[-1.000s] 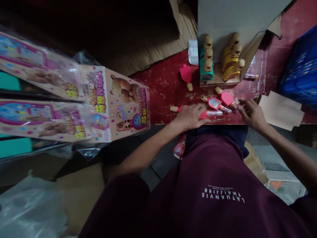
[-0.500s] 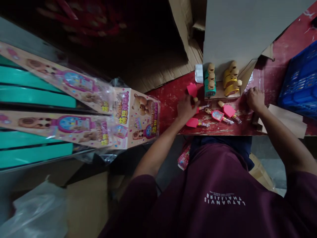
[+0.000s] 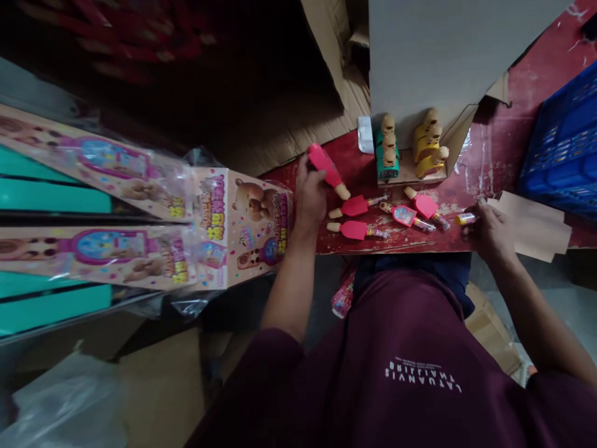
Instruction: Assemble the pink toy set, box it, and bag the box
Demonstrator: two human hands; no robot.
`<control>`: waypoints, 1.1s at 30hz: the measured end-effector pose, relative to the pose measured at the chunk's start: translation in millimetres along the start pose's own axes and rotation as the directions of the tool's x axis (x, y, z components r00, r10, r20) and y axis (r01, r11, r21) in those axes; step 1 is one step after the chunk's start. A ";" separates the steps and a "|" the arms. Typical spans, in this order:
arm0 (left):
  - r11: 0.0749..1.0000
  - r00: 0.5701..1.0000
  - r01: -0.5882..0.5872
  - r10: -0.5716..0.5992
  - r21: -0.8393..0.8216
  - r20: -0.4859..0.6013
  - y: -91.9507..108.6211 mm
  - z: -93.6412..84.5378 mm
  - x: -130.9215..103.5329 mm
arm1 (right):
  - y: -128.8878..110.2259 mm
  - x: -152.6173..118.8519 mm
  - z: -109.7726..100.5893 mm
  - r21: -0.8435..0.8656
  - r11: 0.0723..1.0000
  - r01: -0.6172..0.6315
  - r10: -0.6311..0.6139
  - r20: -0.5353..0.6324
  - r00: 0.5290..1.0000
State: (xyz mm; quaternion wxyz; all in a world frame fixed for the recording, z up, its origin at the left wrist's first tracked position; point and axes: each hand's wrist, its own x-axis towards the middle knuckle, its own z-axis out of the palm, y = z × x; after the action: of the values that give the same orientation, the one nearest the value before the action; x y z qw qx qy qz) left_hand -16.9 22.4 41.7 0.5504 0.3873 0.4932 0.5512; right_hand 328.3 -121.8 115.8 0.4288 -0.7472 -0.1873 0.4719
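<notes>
My left hand [image 3: 310, 191] is closed on a pink popsicle-shaped toy [image 3: 328, 169] with a tan bear-like end, tilted over the red table. Pinched in my right hand [image 3: 493, 231] is a small tube [image 3: 465, 219] with a yellow end. Between my hands lie a pink toy [image 3: 355, 206] and another pink toy [image 3: 353, 230], each with a clear tube sticking out. To their right is a toy with a printed face [image 3: 403, 215], beside one more pink toy [image 3: 425, 204].
An open carton [image 3: 415, 179] holds green toys [image 3: 387, 149] and yellow toys [image 3: 430, 146]. A blue crate [image 3: 564, 143] stands right, near flat cardboard [image 3: 536, 227]. Printed display boxes [image 3: 259, 227] are at left. A large dark carton [image 3: 280, 134] holds pink toys.
My left hand has moved left and now lifts a pink toy. My right hand has come down toward the table's near edge with a small tube. The view has shifted slightly.
</notes>
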 end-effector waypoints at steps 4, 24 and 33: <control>0.839 0.869 0.480 -0.416 -0.256 0.267 17.8 12.3 -83.6 | 7.9 -18.8 19.4 0.138 0.968 -0.209 0.183 0.178 0.967; 0.858 0.564 -0.422 -0.004 0.293 0.826 31.9 57.3 -149.7 | -25.4 -59.6 10.5 -0.134 0.206 0.969 -0.470 0.855 0.219; 0.761 0.437 -0.521 -0.149 0.385 0.887 37.0 57.2 -164.6 | -16.8 -77.1 0.3 -0.085 0.027 0.996 -0.454 0.886 0.088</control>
State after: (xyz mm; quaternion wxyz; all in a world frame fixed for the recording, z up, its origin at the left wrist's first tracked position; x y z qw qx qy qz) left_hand 45.7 -130.2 108.9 0.4951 0.8254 0.2345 0.1368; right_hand 292.8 -165.0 171.5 0.1859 -0.3625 -0.8826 0.2347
